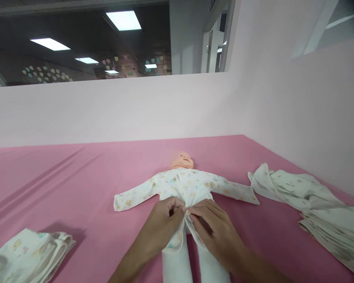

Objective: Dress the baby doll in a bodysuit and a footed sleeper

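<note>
A baby doll (182,160) lies on its back on a pink table (76,184), dressed in a white printed romper (183,184) with both sleeves spread out to the sides. My left hand (163,220) and my right hand (214,228) meet at the romper's front near the waist. Both hands pinch the fabric edges together at a small fastener between the fingertips. The romper's white legs run down toward me and out of view.
A folded pile of similar printed garments (32,255) lies at the near left. A larger, looser stack of garments (318,208) sits at the right beside the pale pink wall. A window with ceiling lights is above the back wall.
</note>
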{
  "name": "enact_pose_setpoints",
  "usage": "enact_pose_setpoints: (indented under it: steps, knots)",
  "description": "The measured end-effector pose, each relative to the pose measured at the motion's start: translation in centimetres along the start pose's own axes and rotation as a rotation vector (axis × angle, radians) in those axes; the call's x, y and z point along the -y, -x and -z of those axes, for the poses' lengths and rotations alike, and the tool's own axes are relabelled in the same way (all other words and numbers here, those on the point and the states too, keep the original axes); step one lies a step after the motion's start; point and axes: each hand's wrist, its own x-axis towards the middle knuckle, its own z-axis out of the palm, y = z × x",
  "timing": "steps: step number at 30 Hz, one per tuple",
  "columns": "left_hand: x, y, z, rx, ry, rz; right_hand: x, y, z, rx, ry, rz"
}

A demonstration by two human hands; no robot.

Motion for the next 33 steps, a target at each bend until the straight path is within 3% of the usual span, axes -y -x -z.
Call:
enact_pose_setpoints:
  steps: [4, 8, 13, 17, 22, 26, 30, 33]
  knots:
    - [0.4, -0.1, 0.1, -0.135, -0.125, 0.017, 0.7, 0.2, 0.5, 0.068, 0.048, 0.067]
    - [0.8, 0.8, 0.5, -0.189, -0.241, 0.023, 0.5, 1.6, 1.0, 0.076, 0.094, 0.065]
    - [2.9, 4.0, 2.2, -0.081, -0.315, -0.012, -1.5, 3.8, 2.8, 0.058, 0.189, -0.02]
    - [5.2, 6.0, 3.8, 0.034, -0.382, -0.031, -2.8, 5.2, 5.1, 0.168, 0.203, -0.122]
    - [5.3, 5.4, 3.8, -0.054, -0.432, -0.069, -3.5, 6.2, 6.4, 0.309, 0.187, -0.114]
    - [4.6, 4.2, 3.2, -0.114, -0.516, -0.074, -4.1, 6.1, 5.9, 0.3, 0.166, -0.033]
    - [4.9, 3.9, 2.6, -0.188, -0.559, -0.087, -4.8, 4.9, 5.1, 0.186, 0.192, 0.027]
    - [5.3, 4.0, 2.1, -0.252, -0.565, -0.08, -5.6, 2.8, 4.7, 0.131, 0.198, -0.051]
